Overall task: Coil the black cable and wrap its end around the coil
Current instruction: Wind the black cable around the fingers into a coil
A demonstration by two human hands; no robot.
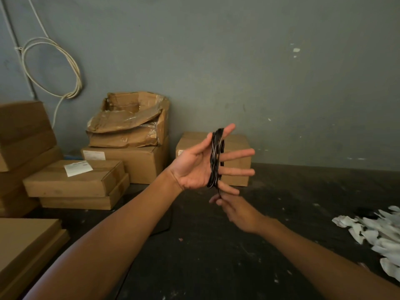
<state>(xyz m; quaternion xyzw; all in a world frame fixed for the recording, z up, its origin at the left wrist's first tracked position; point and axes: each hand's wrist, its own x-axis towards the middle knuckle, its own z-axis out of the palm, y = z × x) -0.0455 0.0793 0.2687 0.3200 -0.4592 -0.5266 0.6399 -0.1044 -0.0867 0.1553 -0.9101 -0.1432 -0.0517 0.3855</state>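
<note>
The black cable (215, 159), with thin pale streaks along it, is wound in several loops around the four spread fingers of my left hand (194, 167), palm facing me, held up in mid-air at the centre. Just below the coil, my right hand (236, 210) pinches the cable's short loose end between fingertips, right under my left little finger. The end itself is mostly hidden by my fingers.
Cardboard boxes (73, 178) are stacked at the left and against the grey wall, one torn open (129, 120). A white cable coil (52, 68) hangs on the wall. White paper scraps (372, 232) lie on the dark floor at the right.
</note>
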